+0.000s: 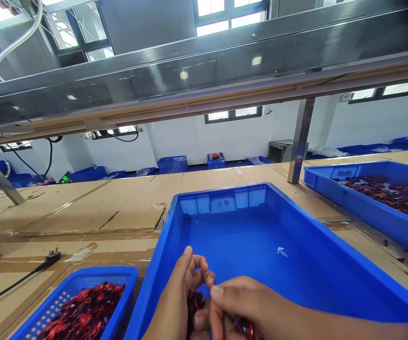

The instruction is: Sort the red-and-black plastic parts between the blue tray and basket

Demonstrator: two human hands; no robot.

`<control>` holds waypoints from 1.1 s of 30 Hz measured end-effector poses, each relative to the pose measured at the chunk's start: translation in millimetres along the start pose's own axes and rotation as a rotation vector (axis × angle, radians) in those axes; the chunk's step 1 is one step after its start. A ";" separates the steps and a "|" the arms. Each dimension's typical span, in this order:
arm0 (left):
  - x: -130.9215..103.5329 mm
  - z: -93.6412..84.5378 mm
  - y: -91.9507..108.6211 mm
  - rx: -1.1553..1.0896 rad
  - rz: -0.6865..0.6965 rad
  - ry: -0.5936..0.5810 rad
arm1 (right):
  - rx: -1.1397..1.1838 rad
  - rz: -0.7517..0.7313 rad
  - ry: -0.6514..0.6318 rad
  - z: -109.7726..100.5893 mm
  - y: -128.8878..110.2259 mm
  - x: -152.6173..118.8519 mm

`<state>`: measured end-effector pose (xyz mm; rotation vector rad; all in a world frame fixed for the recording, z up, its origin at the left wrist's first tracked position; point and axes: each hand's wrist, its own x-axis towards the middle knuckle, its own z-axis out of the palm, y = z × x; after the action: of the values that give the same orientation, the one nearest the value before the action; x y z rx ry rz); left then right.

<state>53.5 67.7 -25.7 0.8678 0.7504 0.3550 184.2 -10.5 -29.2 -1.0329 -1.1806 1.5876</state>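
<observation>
My left hand (178, 293) is cupped over the near end of a large blue tray (225, 245), its fingers curled around a clump of small red-and-black pieces (195, 302). My right hand (246, 297) meets it at the fingertips, thumb and forefinger pinched together; whatever lies in that pinch is too small to make out. More shiny red-and-black pieces (244, 326) show beneath the curled fingers of the right hand. The lower parts of both hands are cut off by the frame's bottom edge.
A blue perforated basket (129, 276) heaped with red-and-black pieces (86, 309) stands at left. At right sits another blue tray (352, 208) of them. A black plug (52, 257) with its cable lies on the cardboard-covered table (118, 203). A metal post (301, 141) supports an overhead beam (189, 71).
</observation>
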 end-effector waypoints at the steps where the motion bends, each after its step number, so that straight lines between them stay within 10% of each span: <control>1: -0.2 0.1 0.3 -0.022 0.008 0.005 | -0.127 -0.072 0.017 -0.2 3.1 1.3; 10: 2.0 6.6 -0.2 -0.245 -0.189 0.040 | -1.129 -0.586 0.091 3.9 25.8 5.9; 19: 8.1 0.5 -4.6 -0.253 -0.088 0.173 | 0.158 0.222 0.257 -7.8 -16.2 -1.6; 33: 10.0 -6.2 -5.3 0.162 -0.011 -0.123 | 0.019 0.097 0.239 -19.8 -18.6 -5.5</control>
<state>55.8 73.6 -36.9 1.0282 0.6755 0.2310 207.5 -8.0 -14.5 -1.2452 -0.9642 1.4979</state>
